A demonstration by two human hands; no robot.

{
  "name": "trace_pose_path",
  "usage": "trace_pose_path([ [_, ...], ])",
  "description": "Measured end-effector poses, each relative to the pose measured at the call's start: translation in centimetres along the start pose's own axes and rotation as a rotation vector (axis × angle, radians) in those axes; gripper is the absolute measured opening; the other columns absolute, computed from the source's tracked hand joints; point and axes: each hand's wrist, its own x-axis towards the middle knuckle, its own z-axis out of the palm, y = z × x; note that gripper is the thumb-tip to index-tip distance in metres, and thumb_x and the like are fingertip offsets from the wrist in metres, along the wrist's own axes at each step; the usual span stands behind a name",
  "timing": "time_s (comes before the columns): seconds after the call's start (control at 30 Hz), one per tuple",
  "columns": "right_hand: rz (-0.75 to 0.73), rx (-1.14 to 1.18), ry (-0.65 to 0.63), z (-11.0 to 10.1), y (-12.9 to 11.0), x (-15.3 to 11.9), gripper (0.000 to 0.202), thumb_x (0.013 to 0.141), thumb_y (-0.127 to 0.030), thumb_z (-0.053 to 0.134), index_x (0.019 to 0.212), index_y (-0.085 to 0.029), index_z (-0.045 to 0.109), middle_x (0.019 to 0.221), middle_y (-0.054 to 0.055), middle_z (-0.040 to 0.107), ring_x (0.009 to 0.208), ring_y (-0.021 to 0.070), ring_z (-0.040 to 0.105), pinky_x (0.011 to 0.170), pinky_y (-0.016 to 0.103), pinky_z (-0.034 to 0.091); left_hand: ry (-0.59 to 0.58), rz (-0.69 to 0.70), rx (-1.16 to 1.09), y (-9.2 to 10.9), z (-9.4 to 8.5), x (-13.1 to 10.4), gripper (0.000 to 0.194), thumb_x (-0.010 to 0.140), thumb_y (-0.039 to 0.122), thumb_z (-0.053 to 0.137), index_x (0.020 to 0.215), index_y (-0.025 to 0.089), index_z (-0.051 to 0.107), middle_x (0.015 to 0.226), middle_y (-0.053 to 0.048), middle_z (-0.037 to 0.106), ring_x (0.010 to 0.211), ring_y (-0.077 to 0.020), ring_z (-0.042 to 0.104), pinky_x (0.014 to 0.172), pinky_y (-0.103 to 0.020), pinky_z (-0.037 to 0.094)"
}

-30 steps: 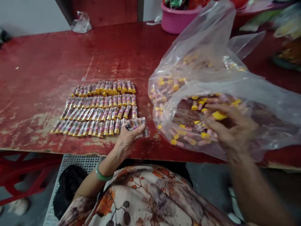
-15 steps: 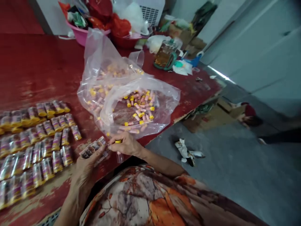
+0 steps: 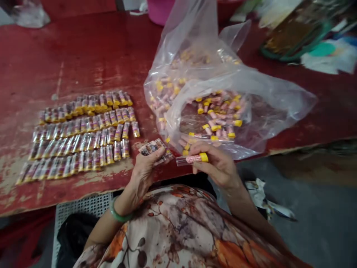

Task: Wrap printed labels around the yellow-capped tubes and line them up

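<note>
Yellow-capped tube (image 3: pixel 190 159), slim and clear, sits nearly level between the thumb and fingers of our right hand (image 3: pixel 219 167), on our side of the plastic bag (image 3: pixel 245 80). We see pale pink contents (image 3: pixel 193 159) toward the cap (image 3: pixel 205 157), while the end nearer our left hand (image 3: pixel 144 165) looks see-through. That hand's thumb presses small printed slips (image 3: pixel 152 148).

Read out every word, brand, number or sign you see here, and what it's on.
No text is readable.
Printed sheets in the left hand: print too small and blurred.
Tubes in rows: label markings too small to read.
Yellow-capped tube in the right hand: no legible lettering.
</note>
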Motion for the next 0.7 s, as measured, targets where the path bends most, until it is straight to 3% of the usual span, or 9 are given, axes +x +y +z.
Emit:
trace_pose_path([
  [0.1, -0.057, -0.03, -0.023, 0.6, -0.2, -0.7, 0.018, 0.082, -0.02, 0.065, 0.099, -0.023, 0.065, 0.098, 0.004, 0.064, 0.08, 0.0171, 0.065, 0.085, 0.041, 0.054, -0.003, -0.042, -0.036, -0.2, -0.2, 0.0, 0.038, 0.046, 0.019, 0.09, 0.073, 0.011, 0.066, 0.065, -0.002, 0.068, 0.053, -0.014, 0.063, 0.046, -0.024, 0.057],
  [0.2, -0.207, -0.182, 0.052, 1.7, -0.5, -0.8, 0.023, 0.079, -0.013, 0.065, 0.1, -0.022, 0.065, 0.096, 0.005, 0.064, 0.09, 0.0198, 0.063, 0.086, 0.041, 0.052, -0.001, -0.104, -0.066, -0.4, -0.4, 0.0, 0.036, 0.05, 0.021, 0.089, 0.076, 0.011, 0.066, 0.067, -0.002, 0.068, 0.054, -0.0135, 0.064, 0.047, -0.024, 0.058],
  [0.33, -0.354, -0.307, 0.17, 3.0, -0.2, -0.9, 0.029, 0.077, -0.011, 0.067, 0.104, -0.022, 0.065, 0.094, 0.006, 0.065, 0.088, 0.0203, 0.063, 0.078, 0.039, 0.054, 0.013, -0.135, -0.096, -0.4, -0.6, -0.4, 0.032, 0.056, 0.021, 0.087, 0.079, 0.012, 0.066, 0.072, -0.002, 0.069, 0.059, -0.0129, 0.065, 0.054, -0.025, 0.06],
  [0.47, -0.372, -0.314, 0.26, 4.0, 0.5, -1.3, 0.026, 0.076, -0.016, 0.069, 0.1, -0.022, 0.065, 0.091, 0.005, 0.067, 0.084, 0.0209, 0.065, 0.075, 0.039, 0.057, 0.035, -0.145, -0.145, -0.3, -0.5, -0.9, 0.032, 0.058, 0.022, 0.086, 0.081, 0.013, 0.065, 0.075, -0.003, 0.069, 0.062, -0.0138, 0.065, 0.057, -0.027, 0.061],
  [0.7, -0.373, -0.308, 0.251, 4.5, 1.0, -1.6, 0.025, 0.076, -0.015, 0.07, 0.1, -0.021, 0.064, 0.089, 0.004, 0.069, 0.083, 0.0198, 0.067, 0.073, 0.038, 0.058, 0.076, -0.124, -0.204, -0.2, -0.8, -1.4, 0.033, 0.057, 0.021, 0.087, 0.082, 0.014, 0.065, 0.074, -0.001, 0.067, 0.062, -0.0123, 0.064, 0.06, -0.028, 0.06],
])
